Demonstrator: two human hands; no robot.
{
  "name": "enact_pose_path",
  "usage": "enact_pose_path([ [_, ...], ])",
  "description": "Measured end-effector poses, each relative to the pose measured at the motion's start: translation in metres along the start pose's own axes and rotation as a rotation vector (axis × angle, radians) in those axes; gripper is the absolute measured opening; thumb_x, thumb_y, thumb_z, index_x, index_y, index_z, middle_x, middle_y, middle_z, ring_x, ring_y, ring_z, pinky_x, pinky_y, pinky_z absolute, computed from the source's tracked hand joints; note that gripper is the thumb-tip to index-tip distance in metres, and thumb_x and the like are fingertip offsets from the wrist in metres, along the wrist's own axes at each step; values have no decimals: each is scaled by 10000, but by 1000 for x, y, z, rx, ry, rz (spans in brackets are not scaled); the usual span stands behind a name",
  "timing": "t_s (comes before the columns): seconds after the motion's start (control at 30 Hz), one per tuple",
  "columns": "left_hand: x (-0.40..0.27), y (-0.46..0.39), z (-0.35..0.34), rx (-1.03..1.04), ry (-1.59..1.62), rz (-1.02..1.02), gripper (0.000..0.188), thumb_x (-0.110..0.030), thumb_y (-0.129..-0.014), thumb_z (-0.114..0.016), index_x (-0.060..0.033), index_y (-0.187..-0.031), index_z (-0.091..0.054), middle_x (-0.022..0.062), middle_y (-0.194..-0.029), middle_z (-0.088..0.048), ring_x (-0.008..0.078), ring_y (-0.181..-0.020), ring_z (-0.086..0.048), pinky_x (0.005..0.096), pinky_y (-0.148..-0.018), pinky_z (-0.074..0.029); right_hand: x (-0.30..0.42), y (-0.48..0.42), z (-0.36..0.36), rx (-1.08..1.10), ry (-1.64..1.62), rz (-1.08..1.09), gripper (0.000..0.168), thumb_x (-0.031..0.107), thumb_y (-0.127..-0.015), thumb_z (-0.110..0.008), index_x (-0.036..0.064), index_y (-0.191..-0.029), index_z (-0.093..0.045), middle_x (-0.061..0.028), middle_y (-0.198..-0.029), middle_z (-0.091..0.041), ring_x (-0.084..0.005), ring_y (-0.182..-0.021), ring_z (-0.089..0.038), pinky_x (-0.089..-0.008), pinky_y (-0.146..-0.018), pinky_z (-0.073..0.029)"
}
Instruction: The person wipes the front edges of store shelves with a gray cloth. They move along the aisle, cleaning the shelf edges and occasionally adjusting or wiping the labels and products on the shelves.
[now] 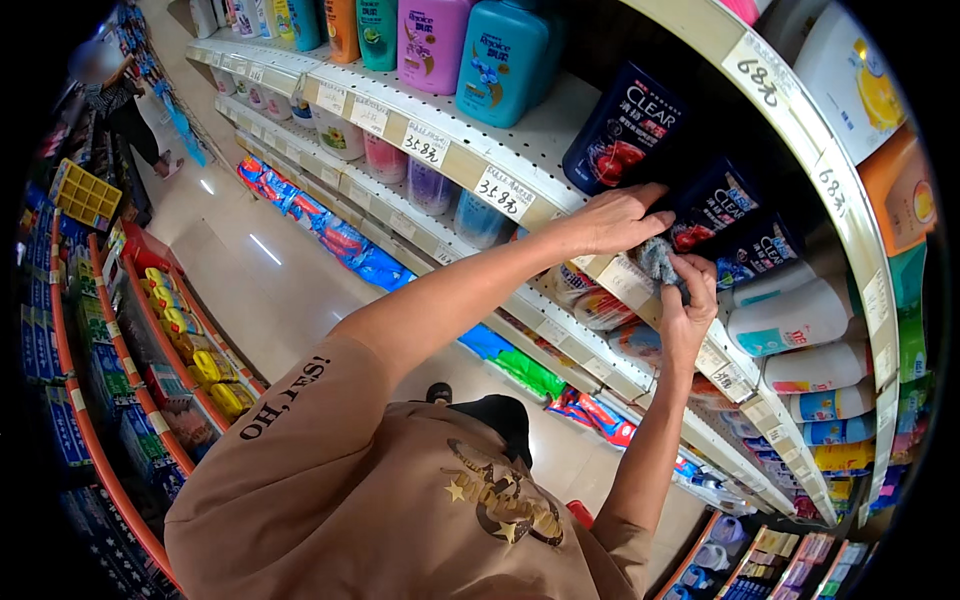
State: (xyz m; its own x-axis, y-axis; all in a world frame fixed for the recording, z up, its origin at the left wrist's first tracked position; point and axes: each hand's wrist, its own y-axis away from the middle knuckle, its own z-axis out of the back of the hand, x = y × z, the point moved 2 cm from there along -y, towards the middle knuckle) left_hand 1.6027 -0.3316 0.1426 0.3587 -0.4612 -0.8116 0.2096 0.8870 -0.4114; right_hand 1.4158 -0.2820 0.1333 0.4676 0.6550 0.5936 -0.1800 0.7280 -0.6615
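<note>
My left hand [619,217] reaches over the shelf's front edge, thumb and fingers apart, at the foot of a dark blue Clear shampoo bottle [619,131]. Whether its fingers touch that bottle is hard to tell. A crumpled grey cloth [655,259] is pinched in my right hand [691,292], against the shelf edge just right of the left hand. Behind the cloth stands a second Clear bottle [712,206], with a third Clear bottle [759,251] beside it. A price tag [624,282] sits on the shelf edge below the cloth.
Rejoice bottles in turquoise [499,64] and purple [431,45] stand to the left, white bottles [787,315] to the right. An upper shelf edge [817,165] curves overhead at right. Across the aisle are orange-edged shelves [75,390]. Another person [127,112] stands far down the aisle.
</note>
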Motion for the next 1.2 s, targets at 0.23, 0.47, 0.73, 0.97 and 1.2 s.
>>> enact_pose_path([
  [0.23, -1, 2, 1, 11, 15, 10, 566, -365, -973, -533, 33, -1372, -491, 288, -1304, -589, 442, -1193, -566, 453, -1004, -453, 1, 2, 2, 8, -25, -14, 375, -86, -721, -555, 8, -1045, -719, -121, -1044, -608, -225, -962, -593, -296, -862, -460],
  [0.47, 2, 2, 1, -11, 5, -13, 521, -318, -981, -556, 17, -1374, -489, 294, -1267, -604, 446, -1176, -582, 443, -974, -468, 2, -1, 3, -11, -51, -2, 360, -92, -709, -552, 2, -1019, -710, -136, -1030, -619, -253, -964, -603, -318, -878, -472],
  [0.73, 6, -2, -1, 19, 49, -21, 576, -336, -968, -562, 26, -1406, -465, 302, -1305, -584, 443, -1193, -579, 439, -996, -468, 1, 1, 4, -23, -67, -22, 358, -79, -703, -555, 4, -1011, -716, -139, -1033, -619, -261, -973, -608, -325, -870, -478],
  [0.97, 6, -2, -1, 53, 20, -16, 628, -318, -948, -614, 42, -1429, -432, 295, -1335, -571, 434, -1208, -576, 434, -1005, -466, 2, 0, 5, -29, -57, -29, 348, -70, -709, -557, 6, -1007, -719, -129, -1040, -619, -248, -980, -607, -314, -876, -473],
  [1.2, 4, 3, 1, 20, 27, -3, 548, -242, -919, -650, 33, -1363, -482, 282, -1284, -605, 429, -1180, -596, 432, -976, -476, 3, 0, 3, -21, -82, -54, 346, -70, -705, -548, 16, -992, -722, -131, -1036, -624, -248, -965, -611, -318, -875, -477],
])
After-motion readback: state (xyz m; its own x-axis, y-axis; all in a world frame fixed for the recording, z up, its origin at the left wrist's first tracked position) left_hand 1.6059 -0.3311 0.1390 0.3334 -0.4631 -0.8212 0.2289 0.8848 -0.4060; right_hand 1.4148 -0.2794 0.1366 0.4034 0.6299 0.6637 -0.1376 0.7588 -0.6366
